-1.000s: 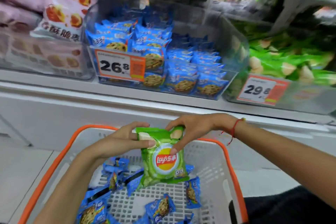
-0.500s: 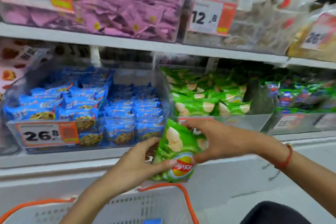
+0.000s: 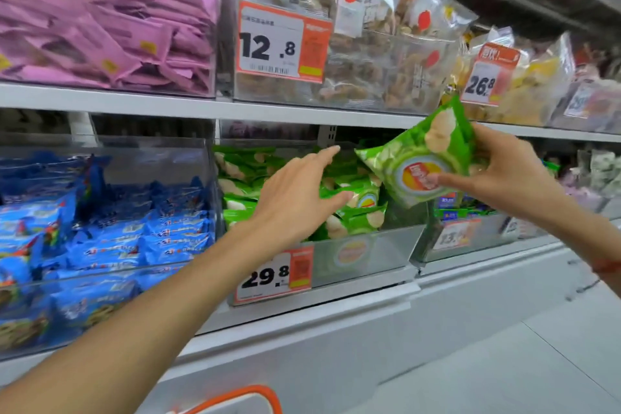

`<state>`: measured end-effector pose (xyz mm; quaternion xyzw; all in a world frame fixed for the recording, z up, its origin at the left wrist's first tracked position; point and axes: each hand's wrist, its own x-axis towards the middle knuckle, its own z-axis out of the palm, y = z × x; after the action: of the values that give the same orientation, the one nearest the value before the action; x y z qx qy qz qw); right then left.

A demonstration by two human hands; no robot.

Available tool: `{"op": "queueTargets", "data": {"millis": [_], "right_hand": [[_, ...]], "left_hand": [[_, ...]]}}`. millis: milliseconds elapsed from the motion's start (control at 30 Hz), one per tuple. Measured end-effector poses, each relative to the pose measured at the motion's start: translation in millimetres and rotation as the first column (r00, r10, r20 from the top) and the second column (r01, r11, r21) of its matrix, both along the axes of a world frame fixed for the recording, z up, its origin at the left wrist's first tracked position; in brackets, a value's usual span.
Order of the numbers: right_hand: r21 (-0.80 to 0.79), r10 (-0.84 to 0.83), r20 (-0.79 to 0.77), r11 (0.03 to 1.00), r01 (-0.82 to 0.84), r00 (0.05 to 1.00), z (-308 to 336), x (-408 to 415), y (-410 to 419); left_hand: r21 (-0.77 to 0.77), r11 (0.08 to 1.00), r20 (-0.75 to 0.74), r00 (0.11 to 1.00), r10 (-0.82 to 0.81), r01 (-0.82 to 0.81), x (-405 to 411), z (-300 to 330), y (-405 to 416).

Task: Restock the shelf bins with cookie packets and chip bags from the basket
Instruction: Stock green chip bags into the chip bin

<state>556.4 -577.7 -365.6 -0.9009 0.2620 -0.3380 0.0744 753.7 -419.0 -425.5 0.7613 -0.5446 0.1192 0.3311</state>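
Now: right hand (image 3: 504, 175) pinches the green chip bag (image 3: 420, 158) — held tilted above the right front corner of the chip bin (image 3: 369, 252). Left hand (image 3: 295, 198) spread, fingers straight, over the bin's stacked bags — whether it touches them is unclear.

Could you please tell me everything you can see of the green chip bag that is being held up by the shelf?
The green chip bag is a small, puffed packet of glossy foil-like film, printed with pale chip slices and a round red-and-yellow logo. It is sealed and tilted, one corner pointing up towards the shelf above. The right hand pinches its right side, thumb over the logo. It hangs in the air above the right end of the clear bin of matching green bags. The left hand does not touch it.
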Motion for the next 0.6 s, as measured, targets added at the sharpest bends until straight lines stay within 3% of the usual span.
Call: {"op": "queueTargets", "data": {"millis": [133,267,467,600], "right_hand": [[-0.077,-0.064,-0.062,0.995,0.06,0.996,0,21,-25],[-0.19,-0.149,-0.156,0.975,0.118,0.976,-8,48,-30],[-0.24,-0.289,-0.331,0.946,0.216,0.898,-13,60,-33],[-0.306,-0.29,-0.421,0.937,0.167,0.859,-2,49,-30]], "left_hand": [[0.305,0.949,0.185,0.983,0.02,-0.077,7,-4,-42],[0.533,0.836,0.233,0.973,0.006,-0.133,19,-16,-55],[0.563,0.816,0.25,0.968,-0.013,-0.134,22,-12,-52],[0.58,0.804,0.262,0.964,-0.033,-0.13,25,-10,-52]]}}
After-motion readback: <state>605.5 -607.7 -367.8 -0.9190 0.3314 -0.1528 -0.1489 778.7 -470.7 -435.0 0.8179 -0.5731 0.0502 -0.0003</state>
